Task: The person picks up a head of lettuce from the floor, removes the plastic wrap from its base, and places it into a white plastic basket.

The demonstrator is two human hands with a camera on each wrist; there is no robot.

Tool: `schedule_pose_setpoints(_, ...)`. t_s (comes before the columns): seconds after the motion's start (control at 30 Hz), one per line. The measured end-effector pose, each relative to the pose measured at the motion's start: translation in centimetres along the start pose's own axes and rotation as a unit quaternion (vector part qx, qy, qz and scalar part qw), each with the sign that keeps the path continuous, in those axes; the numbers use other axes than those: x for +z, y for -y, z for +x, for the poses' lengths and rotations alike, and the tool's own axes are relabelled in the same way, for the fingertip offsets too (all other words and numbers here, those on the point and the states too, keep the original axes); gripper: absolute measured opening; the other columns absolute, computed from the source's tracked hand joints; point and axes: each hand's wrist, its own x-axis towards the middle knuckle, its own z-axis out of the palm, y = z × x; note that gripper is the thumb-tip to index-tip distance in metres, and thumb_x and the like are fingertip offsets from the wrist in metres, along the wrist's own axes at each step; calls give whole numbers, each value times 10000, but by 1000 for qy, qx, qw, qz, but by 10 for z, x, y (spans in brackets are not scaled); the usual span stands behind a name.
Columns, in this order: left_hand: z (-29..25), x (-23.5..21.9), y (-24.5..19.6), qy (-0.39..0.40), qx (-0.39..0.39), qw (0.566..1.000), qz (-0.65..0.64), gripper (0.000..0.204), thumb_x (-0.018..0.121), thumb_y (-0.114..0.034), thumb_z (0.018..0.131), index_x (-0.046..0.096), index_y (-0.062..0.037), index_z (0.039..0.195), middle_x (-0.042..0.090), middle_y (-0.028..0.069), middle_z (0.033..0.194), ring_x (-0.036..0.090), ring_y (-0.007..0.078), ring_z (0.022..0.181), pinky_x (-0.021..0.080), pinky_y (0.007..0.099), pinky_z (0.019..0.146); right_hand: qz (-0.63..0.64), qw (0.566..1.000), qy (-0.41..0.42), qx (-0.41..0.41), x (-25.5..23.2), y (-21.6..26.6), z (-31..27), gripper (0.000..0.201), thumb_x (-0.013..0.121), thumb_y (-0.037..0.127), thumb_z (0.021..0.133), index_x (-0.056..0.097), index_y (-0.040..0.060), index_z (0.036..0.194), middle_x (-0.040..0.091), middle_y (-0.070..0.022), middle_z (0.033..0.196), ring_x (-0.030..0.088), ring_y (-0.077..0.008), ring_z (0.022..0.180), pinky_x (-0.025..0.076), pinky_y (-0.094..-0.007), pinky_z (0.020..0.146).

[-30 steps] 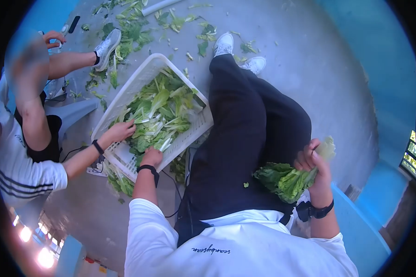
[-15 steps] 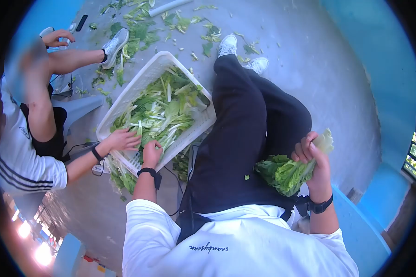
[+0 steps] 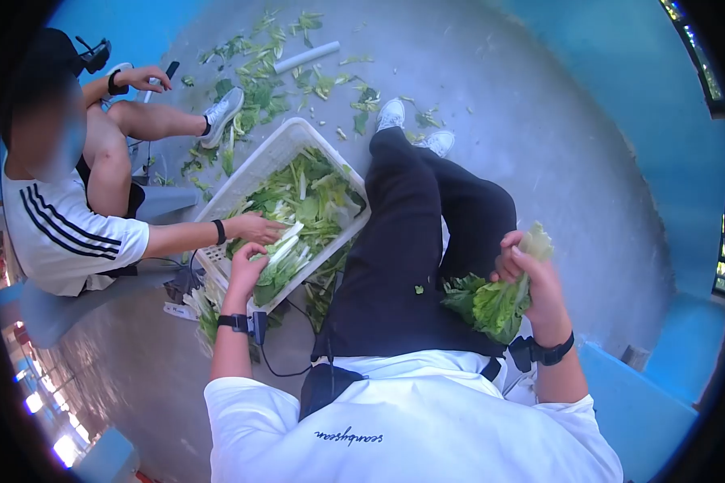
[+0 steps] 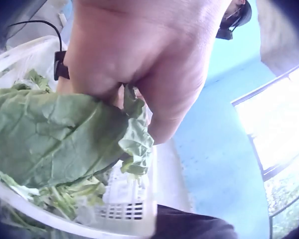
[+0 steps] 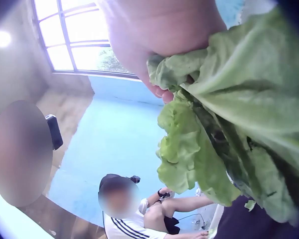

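Note:
My right hand (image 3: pixel 536 278) grips a head of leafy lettuce (image 3: pixel 495 310) above my thigh, its pale end sticking up past the fist and its green leaves hanging down. In the right wrist view, the lettuce leaves (image 5: pixel 184 144) spread out below the fingers. My left hand (image 3: pixel 246 270) is over the near corner of a white plastic basket (image 3: pixel 298 129) full of cut greens (image 3: pixel 306 185). Between its thumb and fingers it pinches a green leaf (image 4: pixel 55 134), which fans out large in the left wrist view.
Across the basket, another person in a striped white shirt (image 3: pixel 80 233) reaches a hand (image 3: pixel 254 228) over the greens. Leaf scraps (image 3: pixel 258 105) and a white tube (image 3: pixel 306 58) lie on the floor. A black cable (image 3: pixel 286 373) runs from my left wrist. Blue walls (image 3: pixel 596 80) surround the area.
The other person's hand has moved further over the basket, close to my left hand. White-stemmed leaves now show beside my left hand. The right hand keeps its hold on the lettuce.

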Motion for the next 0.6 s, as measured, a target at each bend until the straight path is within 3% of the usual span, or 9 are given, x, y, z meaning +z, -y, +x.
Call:
schedule_pose_setpoints(0.13,-30,1,-62,20,43,992,-120,163,676,1,792,612,-48,933,616,11,980,569,125,989,423,273,921,-24,999,21,35,2,-3,-7,175,557,172,986,575,49,1110,412,31,721,459,-86,697,490,-302,763)
schedule_pose_setpoints(0.23,-49,20,-108,35,86,978,-186,169,678,-12,796,586,-63,928,584,11,980,546,130,1004,403,279,943,-19,998,28,45,8,-8,-7,216,551,150,991,593,31,1166,505,9,782,519,-103,733,493,-295,763)
schedule_pose_setpoints(0.4,-100,81,-202,109,176,962,-176,202,687,27,765,588,-62,918,599,34,1022,563,150,1043,409,297,963,-23,998,51,-1,26,-8,-1,386,522,111,999,535,12,1372,623,-45,1052,544,-100,770,492,-276,757)
schedule_pose_setpoints(0.5,-124,117,-245,191,266,937,-120,191,693,57,751,599,-43,885,605,61,1004,593,166,994,447,292,905,67,996,55,-18,30,-14,8,451,508,146,1022,451,13,1448,627,-48,1221,522,-90,787,490,-274,760)
schedule_pose_setpoints(0.6,-129,141,-256,252,292,918,-94,168,686,86,761,606,-19,866,599,77,987,599,183,959,455,285,876,84,993,69,-50,17,-10,6,347,515,177,1031,553,-1,1325,654,-94,1192,540,-94,803,488,-276,763)
